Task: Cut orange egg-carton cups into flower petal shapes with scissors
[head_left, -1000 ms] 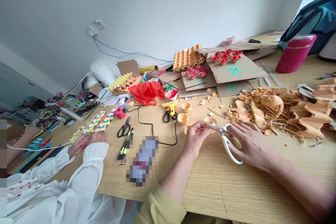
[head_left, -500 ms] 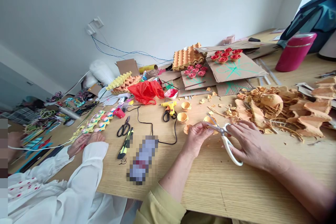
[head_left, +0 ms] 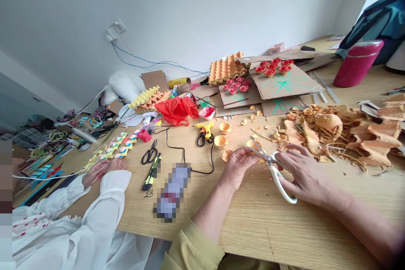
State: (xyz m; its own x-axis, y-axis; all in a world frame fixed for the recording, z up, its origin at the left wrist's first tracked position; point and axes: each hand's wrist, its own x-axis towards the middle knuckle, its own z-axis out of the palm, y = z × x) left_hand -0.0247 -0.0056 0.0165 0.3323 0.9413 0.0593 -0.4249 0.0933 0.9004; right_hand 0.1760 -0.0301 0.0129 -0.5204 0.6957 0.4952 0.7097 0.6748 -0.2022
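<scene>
My right hand (head_left: pixel 302 177) grips white-handled scissors (head_left: pixel 282 187), with the thumb in the lower loop and fingers in the upper one. Their blades are parted and point left, close to the fingertips of my left hand (head_left: pixel 238 165). Those fingertips are pinched on a small orange egg-carton piece (head_left: pixel 262 160), mostly hidden by the blades and fingers. Just beyond it lies an orange carton cup (head_left: pixel 253 144). Further left stand two more cut cups (head_left: pixel 220 141), and another piece (head_left: pixel 226 155) shows partly behind my left hand.
Torn egg-carton scraps (head_left: pixel 329 128) heap at the right. A yellow glue gun (head_left: pixel 205 127), black scissors (head_left: pixel 149 154) and a utility knife (head_left: pixel 152 173) lie left of centre. Red paper flowers (head_left: pixel 270 68) sit on cardboard behind. A co-worker's white sleeves (head_left: pixel 110 194) are at the left.
The scissors' handles have spread a little wider, with the lower loop and my right thumb shifting down and right. My left hand stays nearly in place.
</scene>
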